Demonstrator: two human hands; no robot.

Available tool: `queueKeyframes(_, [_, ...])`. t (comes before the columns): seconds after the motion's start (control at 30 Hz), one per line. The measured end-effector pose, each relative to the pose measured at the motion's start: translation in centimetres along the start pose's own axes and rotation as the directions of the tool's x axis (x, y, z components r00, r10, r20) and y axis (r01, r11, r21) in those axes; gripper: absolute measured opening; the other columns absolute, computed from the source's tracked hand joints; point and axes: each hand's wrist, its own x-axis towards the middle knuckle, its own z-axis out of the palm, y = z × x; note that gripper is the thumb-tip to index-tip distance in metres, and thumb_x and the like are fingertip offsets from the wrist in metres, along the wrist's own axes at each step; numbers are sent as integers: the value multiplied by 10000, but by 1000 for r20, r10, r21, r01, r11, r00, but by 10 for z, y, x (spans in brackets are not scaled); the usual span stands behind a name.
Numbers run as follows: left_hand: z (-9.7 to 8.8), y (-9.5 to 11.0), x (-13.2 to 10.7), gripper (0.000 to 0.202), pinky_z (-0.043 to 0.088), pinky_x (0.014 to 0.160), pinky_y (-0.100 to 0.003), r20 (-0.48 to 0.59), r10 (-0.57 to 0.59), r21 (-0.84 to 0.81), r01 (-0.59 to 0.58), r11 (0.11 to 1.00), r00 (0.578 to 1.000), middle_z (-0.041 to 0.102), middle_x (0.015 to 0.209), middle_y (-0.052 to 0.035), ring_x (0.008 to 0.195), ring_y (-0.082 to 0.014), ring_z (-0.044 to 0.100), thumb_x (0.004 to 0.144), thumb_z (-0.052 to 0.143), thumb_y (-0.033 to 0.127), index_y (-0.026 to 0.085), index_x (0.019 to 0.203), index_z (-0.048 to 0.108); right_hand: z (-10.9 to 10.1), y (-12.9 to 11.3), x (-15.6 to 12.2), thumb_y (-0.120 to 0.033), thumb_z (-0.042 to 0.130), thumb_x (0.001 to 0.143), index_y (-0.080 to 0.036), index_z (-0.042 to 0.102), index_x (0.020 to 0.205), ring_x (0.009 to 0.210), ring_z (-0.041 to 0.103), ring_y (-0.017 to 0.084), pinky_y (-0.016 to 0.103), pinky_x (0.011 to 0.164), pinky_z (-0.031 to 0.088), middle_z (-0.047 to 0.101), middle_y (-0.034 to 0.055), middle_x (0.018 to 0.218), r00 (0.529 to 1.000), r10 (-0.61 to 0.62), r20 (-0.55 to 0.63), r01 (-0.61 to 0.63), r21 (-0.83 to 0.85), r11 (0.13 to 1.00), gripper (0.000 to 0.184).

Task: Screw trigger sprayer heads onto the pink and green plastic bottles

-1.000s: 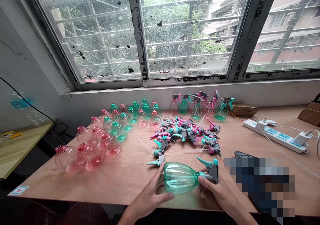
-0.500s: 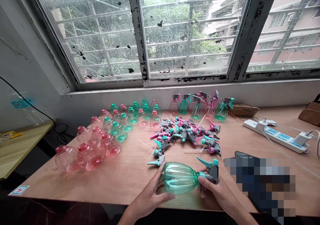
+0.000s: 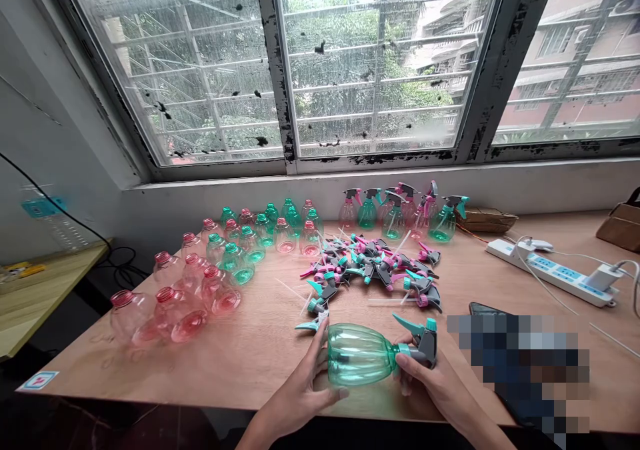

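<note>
A clear green spray bottle (image 3: 361,355) lies on its side at the table's near edge, its base toward the left. My left hand (image 3: 300,390) cups the bottle's base, fingers wrapped round it. My right hand (image 3: 425,377) grips the neck, where a grey and teal trigger head (image 3: 420,340) sits on the bottle. Just behind the bottle lies a loose pile of pink and teal trigger heads (image 3: 375,273).
Empty pink bottles (image 3: 173,300) and green bottles (image 3: 250,237) stand at the left and back. Several finished spray bottles (image 3: 400,213) line the wall under the window. A white power strip (image 3: 553,270) with cables and a blurred dark object (image 3: 520,363) lie at the right.
</note>
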Motion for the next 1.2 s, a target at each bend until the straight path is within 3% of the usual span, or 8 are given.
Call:
queueKeyframes(0.17, [0, 0, 1, 1063, 303, 1292, -506, 16, -2, 14, 1, 1000, 1000, 381, 1702, -94, 1568, -353, 357, 888, 827, 369, 364, 1681, 119, -1, 0, 0, -536, 891, 791, -206, 654, 914, 469, 654, 172, 291, 502, 511, 775, 1, 598, 1000, -4, 0, 4, -3, 1000, 424])
queueKeyframes(0.43, [2, 6, -1, 981, 293, 1284, -500, 17, 10, 40, -11, 999, 1000, 450, 1656, -93, 1554, -333, 375, 989, 699, 408, 383, 1673, -4, -1, 1, -1, -532, 888, 795, -207, 645, 922, 459, 653, 171, 290, 489, 511, 773, 1, 591, 1000, -11, -12, 11, -4, 1000, 425])
queueKeyframes(0.6, [1, 4, -1, 1195, 222, 1312, -515, 3, -14, 50, 14, 999, 1000, 274, 1752, -77, 1614, -382, 209, 843, 861, 447, 391, 1673, 3, 0, 0, -2, -517, 894, 797, -200, 658, 930, 474, 659, 172, 290, 499, 518, 771, 4, 585, 1000, -14, -21, 14, -6, 1000, 417])
queueKeyframes(0.67, [2, 3, -1, 1172, 192, 1318, -535, -7, -16, 47, 16, 999, 1000, 206, 1775, -75, 1621, -392, 179, 845, 837, 518, 376, 1679, 26, 0, 0, -2, -508, 897, 798, -197, 664, 924, 476, 658, 169, 289, 504, 518, 769, 5, 585, 1000, -13, -18, 13, -9, 1000, 409])
queueKeyframes(0.73, [2, 2, 0, 1103, 194, 1317, -549, -6, -17, 40, 17, 999, 1000, 256, 1759, -84, 1612, -388, 215, 874, 794, 549, 357, 1684, 70, 0, 1, -1, -514, 896, 796, -205, 655, 933, 471, 656, 170, 288, 499, 513, 772, 2, 590, 999, -14, -28, 14, -8, 1000, 415])
queueKeyframes(0.83, [3, 3, 0, 1055, 232, 1309, -545, 2, -22, 26, 22, 999, 1000, 363, 1714, -86, 1585, -372, 298, 887, 808, 470, 353, 1682, 125, -1, 3, -1, -518, 894, 795, -214, 640, 945, 471, 656, 177, 296, 495, 513, 779, 3, 605, 999, -13, -41, 13, -7, 1000, 425])
queueKeyframes(1.0, [3, 4, 0, 1124, 246, 1308, -512, 17, -18, 4, 18, 1000, 1000, 385, 1702, -67, 1623, -328, 224, 896, 805, 274, 397, 1672, 0, -3, 2, -2, -499, 893, 807, -203, 641, 936, 490, 663, 178, 299, 514, 523, 774, 0, 617, 999, -8, -31, 7, -17, 1000, 410])
queueKeyframes(1.2, [4, 5, 1, 1202, 192, 1318, -530, 3, -19, 21, 19, 1000, 1000, 324, 1733, -74, 1633, -333, 181, 865, 830, 275, 403, 1663, -60, -4, 5, -1, -509, 896, 800, -199, 639, 934, 473, 653, 160, 276, 502, 514, 769, -2, 602, 1000, -20, -23, 20, -14, 1000, 425])
